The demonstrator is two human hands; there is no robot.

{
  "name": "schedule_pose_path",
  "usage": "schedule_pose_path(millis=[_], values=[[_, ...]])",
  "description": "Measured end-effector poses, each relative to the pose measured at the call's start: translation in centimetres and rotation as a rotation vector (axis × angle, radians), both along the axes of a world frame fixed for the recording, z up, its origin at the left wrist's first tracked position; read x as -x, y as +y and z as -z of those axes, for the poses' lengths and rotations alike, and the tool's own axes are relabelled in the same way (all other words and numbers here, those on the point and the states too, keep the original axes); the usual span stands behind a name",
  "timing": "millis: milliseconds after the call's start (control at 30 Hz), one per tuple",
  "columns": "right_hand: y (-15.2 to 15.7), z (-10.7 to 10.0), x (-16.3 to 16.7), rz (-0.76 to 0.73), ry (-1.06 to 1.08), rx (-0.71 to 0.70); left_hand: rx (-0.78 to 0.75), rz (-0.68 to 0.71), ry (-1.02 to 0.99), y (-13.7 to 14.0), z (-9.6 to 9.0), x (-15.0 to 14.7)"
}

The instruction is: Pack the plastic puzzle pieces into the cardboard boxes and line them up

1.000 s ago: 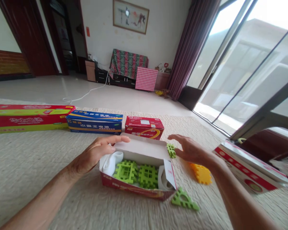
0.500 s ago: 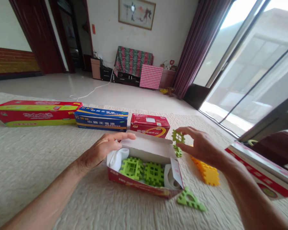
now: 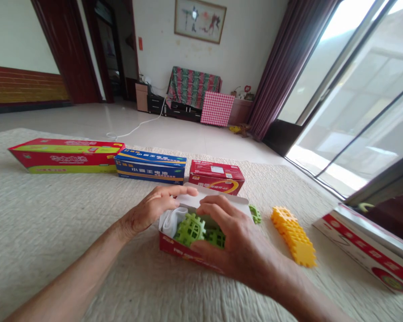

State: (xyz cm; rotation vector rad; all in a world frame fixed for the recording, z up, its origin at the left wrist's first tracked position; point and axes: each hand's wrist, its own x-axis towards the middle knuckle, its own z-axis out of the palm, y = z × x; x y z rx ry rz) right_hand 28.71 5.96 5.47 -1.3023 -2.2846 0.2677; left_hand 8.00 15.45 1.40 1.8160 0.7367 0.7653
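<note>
2 hands [image 3: 154, 208] [image 3: 233, 243] — 1 open box [image 3: 177, 246], 2 green pieces [image 3: 191, 228].

Ahead of you a framed picture [image 3: 200, 20] hangs on the pale far wall; below it stands a cabinet under a striped cloth [image 3: 194, 86], with a red checked panel [image 3: 216, 108] just right of it. Right of the picture, dark purple curtains [image 3: 285, 67] edge bright sliding glass doors [image 3: 359, 94]. Left of it, dark wooden doorways [image 3: 87, 49]. The tiled floor [image 3: 87, 123] shines, crossed by a white cable [image 3: 137, 125].

Head view, forward-down, close over bedspread [image 3: 47, 232]
</note>
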Motion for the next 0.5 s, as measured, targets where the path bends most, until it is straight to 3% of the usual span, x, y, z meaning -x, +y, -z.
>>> schedule_pose_path(millis=[133, 233, 367, 500], values=[[0.8, -1.1, -3.3, 0.090, 0.016, -0.195, 0.012, -0.002, -0.015, -0.1, 0.0, 0.0], [2.7, -0.9, -8.0, 0.204, -0.024, -0.230, 0.032, -0.006, -0.017, -0.1, 0.1, 0.0], [5.4, 1.4, -14.1, 0.266, -0.162, -0.044, 0.030, -0.023, 0.003, -0.2, 0.0, 0.0], [6.1, 3.4, -15.9, 0.230, -0.282, 0.152, 0.046, -0.027, 0.026, -0.3, -0.1, 0.0]])
